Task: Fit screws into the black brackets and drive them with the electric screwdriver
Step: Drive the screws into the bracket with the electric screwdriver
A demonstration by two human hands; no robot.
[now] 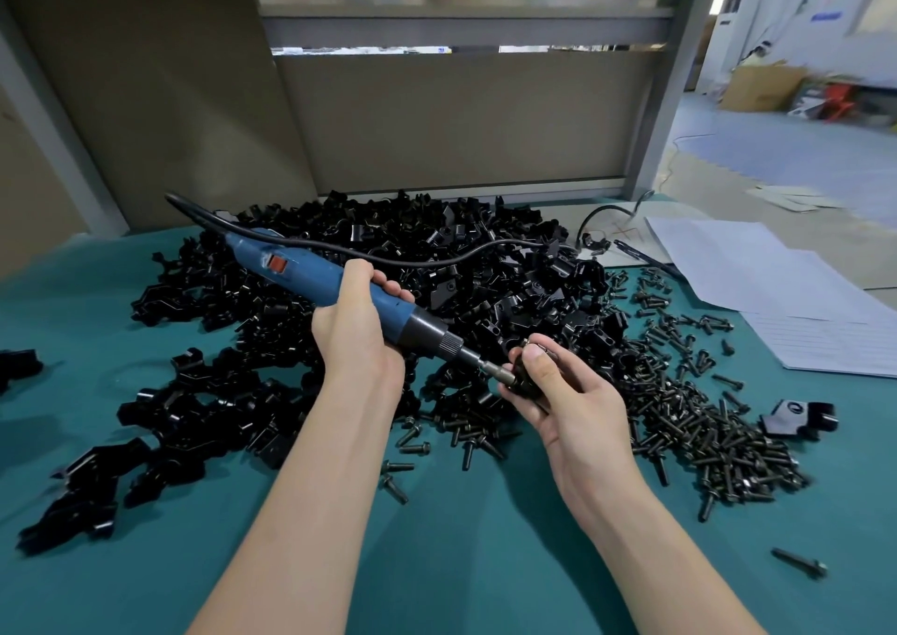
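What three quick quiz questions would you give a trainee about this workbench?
1. True or false: the left hand grips the blue screwdriver.
2. Where does the main heap of screws lie? A) right of the bracket pile; B) left of it; C) behind it.
3. What does the right hand hold against the screwdriver's tip?
Key: 1 true; 2 A; 3 a black bracket.
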